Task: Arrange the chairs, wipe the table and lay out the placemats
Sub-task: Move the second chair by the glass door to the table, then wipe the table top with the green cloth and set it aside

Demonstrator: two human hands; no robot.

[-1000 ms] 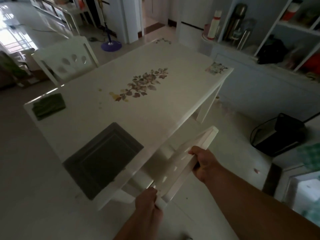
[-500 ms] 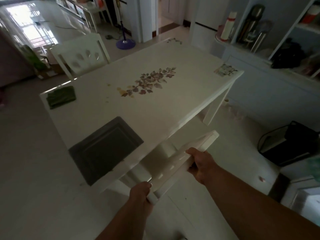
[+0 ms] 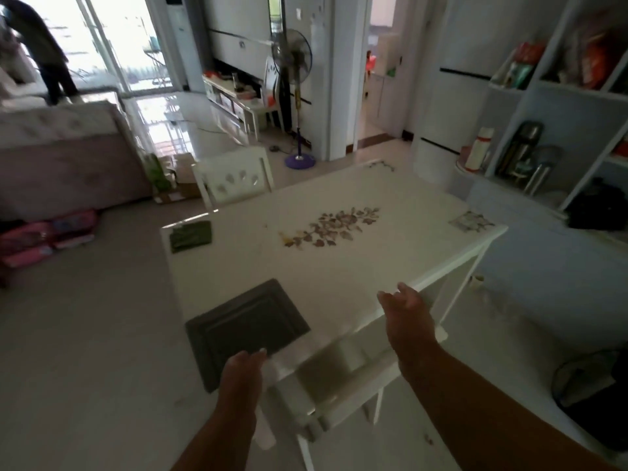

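A white table [image 3: 339,266] with a flower print stands ahead of me. On its near corner lies a dark placemat [image 3: 248,329], and a folded green cloth [image 3: 190,234] rests at the far left corner. A white chair [image 3: 339,379] is tucked under the near edge, its backrest blurred. My left hand [image 3: 243,372] hovers open over the placemat's near edge. My right hand [image 3: 407,314] is open with fingers spread above the chair back, holding nothing. A second white chair [image 3: 234,176] stands at the table's far side.
A standing fan [image 3: 295,96] is beyond the table. White shelves [image 3: 550,137] with flasks and bottles line the right wall. A sofa [image 3: 64,154] and pink bags [image 3: 44,236] are at left. A dark bag [image 3: 598,396] lies on the floor at right. A person stands far left.
Both hands have let go of the near chair's backrest and opened. The chair now sits further under the table. The camera has tilted up, showing more of the room.
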